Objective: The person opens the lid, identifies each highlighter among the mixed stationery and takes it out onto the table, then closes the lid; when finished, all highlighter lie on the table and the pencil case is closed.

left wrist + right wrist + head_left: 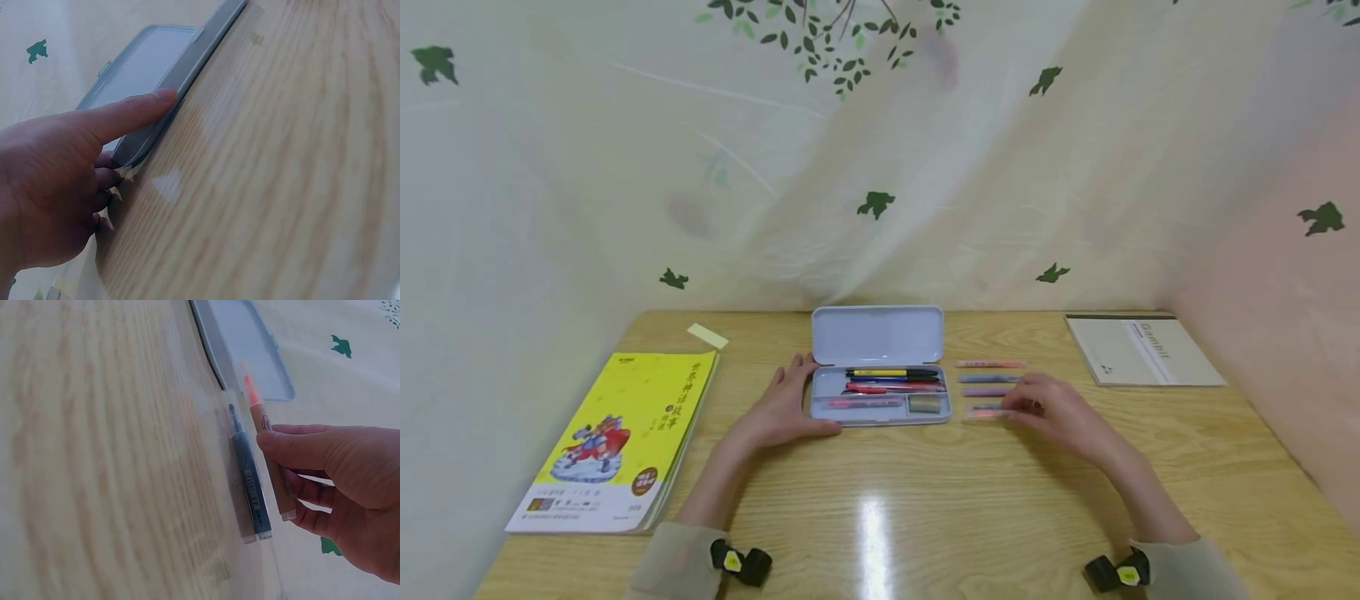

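A pale blue pencil case (877, 423) lies with its lid (877, 336) raised at the back. Inside are several pens, among them a yellow-and-black pen (891, 373) and a red pen (895, 387), plus a brownish block (924, 404). My left hand (782, 404) holds the case by its left end, thumb along the front wall, other fingers around the side. Right of the case, my right hand (1060, 412) pinches a pink-tipped highlighter (275, 469) between thumb and fingers. Beside it lies a dark blue highlighter (252, 481). Behind are orange (990, 363), blue (988, 378) and purple (985, 392) ones.
A thick yellow-covered book (617, 442) lies at the left of the wooden table (955, 508). Behind it is a small pale yellow strip (707, 336). At the back right sits a grey notebook (1142, 350). A printed cloth (880, 250) hangs along the table's back edge.
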### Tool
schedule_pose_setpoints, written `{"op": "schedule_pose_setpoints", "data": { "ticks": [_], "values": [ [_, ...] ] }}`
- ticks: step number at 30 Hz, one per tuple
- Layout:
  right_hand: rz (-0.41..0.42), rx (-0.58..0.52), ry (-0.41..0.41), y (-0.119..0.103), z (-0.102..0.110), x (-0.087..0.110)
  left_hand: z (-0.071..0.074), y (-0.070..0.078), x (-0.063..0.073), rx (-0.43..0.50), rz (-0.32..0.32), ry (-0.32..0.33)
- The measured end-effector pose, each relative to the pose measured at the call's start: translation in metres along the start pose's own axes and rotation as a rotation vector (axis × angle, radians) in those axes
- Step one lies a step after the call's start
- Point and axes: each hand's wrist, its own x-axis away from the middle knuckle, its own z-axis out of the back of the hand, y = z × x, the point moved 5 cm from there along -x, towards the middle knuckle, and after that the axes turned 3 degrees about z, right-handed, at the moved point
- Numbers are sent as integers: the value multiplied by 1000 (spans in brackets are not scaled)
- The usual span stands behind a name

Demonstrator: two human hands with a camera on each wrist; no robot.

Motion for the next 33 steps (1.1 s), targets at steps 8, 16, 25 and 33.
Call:
{"op": "schedule_pose_setpoints", "data": {
  "ticks": [8,16,25,33],
  "values": [
    [15,37,-35,0,-3,-1,0,1,0,2,-7,-1],
    [7,51,-57,2,-5,-2,0,0,0,7,-6,-5],
    [14,98,-51,2,-7,-1,0,0,-1,2,-9,-5],
    [5,108,-65,4,-8,-2,0,1,0,-1,-8,-5]
  ]
}}
